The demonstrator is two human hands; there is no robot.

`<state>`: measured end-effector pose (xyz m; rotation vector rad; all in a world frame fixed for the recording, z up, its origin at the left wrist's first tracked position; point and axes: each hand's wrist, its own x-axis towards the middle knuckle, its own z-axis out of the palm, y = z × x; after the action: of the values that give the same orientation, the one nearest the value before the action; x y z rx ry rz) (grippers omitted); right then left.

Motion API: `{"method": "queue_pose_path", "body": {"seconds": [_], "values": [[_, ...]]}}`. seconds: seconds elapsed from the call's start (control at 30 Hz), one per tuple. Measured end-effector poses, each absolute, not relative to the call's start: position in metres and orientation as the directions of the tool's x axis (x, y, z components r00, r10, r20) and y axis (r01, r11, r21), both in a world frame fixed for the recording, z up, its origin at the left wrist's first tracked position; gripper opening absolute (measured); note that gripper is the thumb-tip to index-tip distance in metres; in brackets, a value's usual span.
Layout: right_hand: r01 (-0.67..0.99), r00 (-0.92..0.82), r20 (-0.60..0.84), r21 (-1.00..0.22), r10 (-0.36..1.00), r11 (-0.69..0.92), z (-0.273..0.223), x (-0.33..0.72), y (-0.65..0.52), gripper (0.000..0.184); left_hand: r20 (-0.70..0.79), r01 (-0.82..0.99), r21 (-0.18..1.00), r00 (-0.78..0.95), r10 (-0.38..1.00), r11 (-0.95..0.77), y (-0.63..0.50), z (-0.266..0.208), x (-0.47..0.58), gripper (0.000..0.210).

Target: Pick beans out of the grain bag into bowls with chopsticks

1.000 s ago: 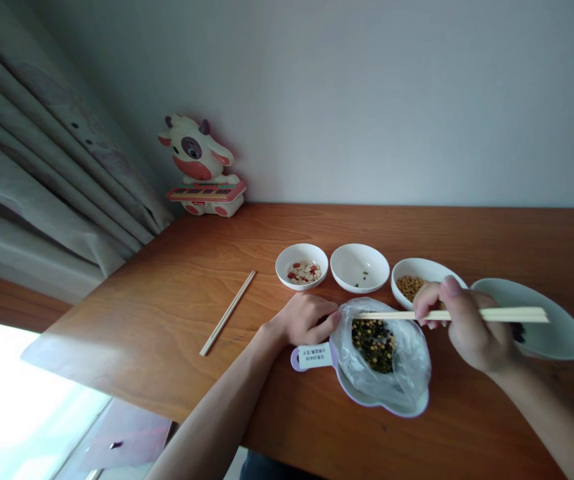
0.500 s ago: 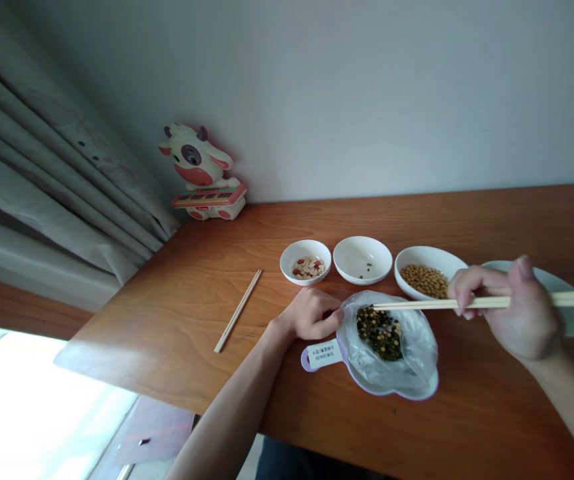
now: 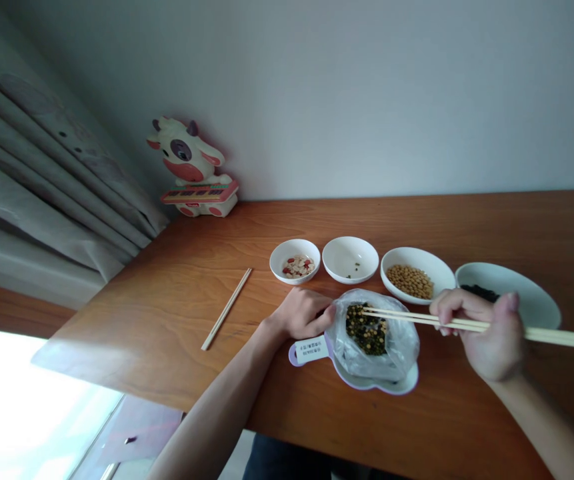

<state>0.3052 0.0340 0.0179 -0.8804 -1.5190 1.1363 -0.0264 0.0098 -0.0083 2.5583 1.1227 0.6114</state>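
My right hand (image 3: pixel 489 330) is closed around a pair of light wooden chopsticks (image 3: pixel 417 318). Their tips touch a mix of small green and yellow beans (image 3: pixel 367 337) in a clear plastic bag (image 3: pixel 401 347). This bag lies opened out on a white dish with a purple rim (image 3: pixel 374 387) and a labelled handle (image 3: pixel 311 350). At the bag's left edge, my left hand (image 3: pixel 309 313) is closed with the plastic between its fingers. Just behind stands a white bowl (image 3: pixel 339 259) with a few green beans, beside another bowl (image 3: pixel 419 255) of yellow soybeans.
A white bowl (image 3: pixel 279 257) of pale and red pieces stands at the left of the row. An oval bowl (image 3: pixel 529 303) with dark pieces is at the right, partly behind my hand. A second chopstick pair (image 3: pixel 227 309) and a toy cow (image 3: pixel 194 170) are farther left.
The chopsticks have tilted, their back ends dropping, and their tips now spread slightly over the beans. My right hand has come left. The whole view has shifted a little.
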Motion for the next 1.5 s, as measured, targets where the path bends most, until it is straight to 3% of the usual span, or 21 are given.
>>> {"method": "queue_pose_path", "body": {"seconds": [0.93,1.5], "values": [[0.0,-0.264,0.246,-0.967,0.933,0.255,-0.004,0.313,0.031,0.082,0.243,0.637,0.424,0.604,0.759,-0.644,0.011,-0.007,-0.021,0.047],[-0.015,-0.196,0.226,-0.974,0.954,0.228,-0.006,0.311,0.032,0.076,0.235,0.632,0.456,0.593,0.77,-0.626,0.011,-0.007,-0.022,0.053]]}}
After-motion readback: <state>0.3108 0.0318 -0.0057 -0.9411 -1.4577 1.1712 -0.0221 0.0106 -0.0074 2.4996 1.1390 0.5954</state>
